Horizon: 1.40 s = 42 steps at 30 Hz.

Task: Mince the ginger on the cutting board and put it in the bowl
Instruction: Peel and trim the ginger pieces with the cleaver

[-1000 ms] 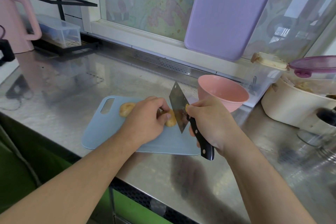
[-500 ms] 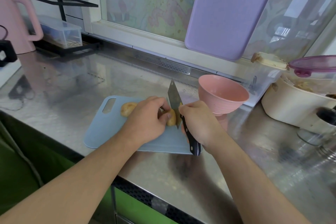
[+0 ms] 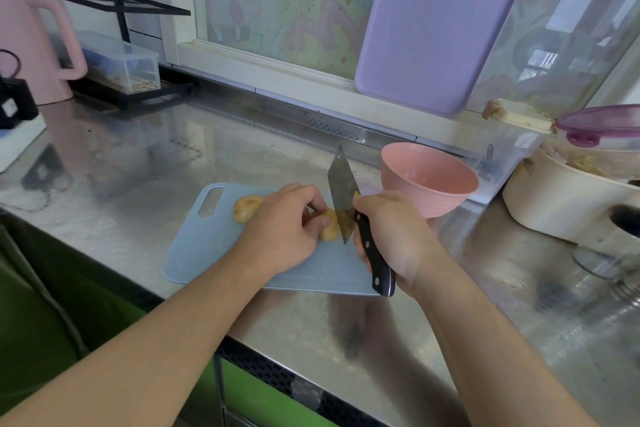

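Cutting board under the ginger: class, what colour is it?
The cutting board is pale blue, seen best in the head view.

pink bowl (image 3: 429,180), blue cutting board (image 3: 214,246), black-handled knife (image 3: 341,194)

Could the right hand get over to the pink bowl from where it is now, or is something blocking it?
Probably yes. The pink bowl stands just behind the right hand, off the cutting board, with nothing between them. But that hand grips the cleaver, so it isn't free.

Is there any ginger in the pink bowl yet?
No: the pink bowl shows a bare inside, and the ginger lies on the blue cutting board under the left hand.
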Each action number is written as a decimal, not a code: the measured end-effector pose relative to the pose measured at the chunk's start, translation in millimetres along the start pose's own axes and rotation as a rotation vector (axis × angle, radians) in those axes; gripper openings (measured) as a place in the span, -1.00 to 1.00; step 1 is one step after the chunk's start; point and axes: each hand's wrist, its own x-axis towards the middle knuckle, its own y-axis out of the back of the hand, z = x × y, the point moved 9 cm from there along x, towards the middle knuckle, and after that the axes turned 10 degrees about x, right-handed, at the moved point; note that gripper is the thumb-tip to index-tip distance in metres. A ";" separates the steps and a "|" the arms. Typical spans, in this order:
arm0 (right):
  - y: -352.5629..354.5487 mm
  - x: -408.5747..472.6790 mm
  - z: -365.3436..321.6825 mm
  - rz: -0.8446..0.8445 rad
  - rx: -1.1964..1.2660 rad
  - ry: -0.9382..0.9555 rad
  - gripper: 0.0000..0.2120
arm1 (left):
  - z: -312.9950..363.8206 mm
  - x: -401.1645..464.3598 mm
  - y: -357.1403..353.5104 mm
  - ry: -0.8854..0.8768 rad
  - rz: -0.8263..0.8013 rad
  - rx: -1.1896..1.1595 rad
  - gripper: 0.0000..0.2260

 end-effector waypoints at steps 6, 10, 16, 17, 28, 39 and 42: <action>4.2 -1.7 -5.6 0.017 -0.010 0.037 -0.73 | -0.1 -0.1 1.3 0.002 0.003 0.014 -0.92; 0.1 -3.8 -7.3 -0.003 -0.009 0.032 -0.67 | -1.0 -0.2 2.3 0.004 0.008 0.016 -0.91; -1.0 -11.1 -7.9 -0.023 -0.084 0.034 -0.63 | 0.5 0.0 1.5 -0.001 0.012 0.019 -0.92; -0.4 -12.7 -7.7 -0.021 -0.106 0.030 -0.64 | 0.7 0.3 1.8 -0.006 0.015 0.018 -0.92; -8.1 -1.7 2.8 -0.046 -0.148 -0.031 -0.66 | -4.2 1.7 0.8 -0.011 0.032 -0.007 -0.91; -7.8 -2.7 3.8 -0.026 -0.049 0.018 -0.65 | -1.4 0.0 1.9 0.004 0.007 0.004 -0.93; -6.4 -2.3 2.4 -0.019 -0.056 0.034 -0.70 | -2.3 0.3 2.0 0.011 0.010 0.004 -0.92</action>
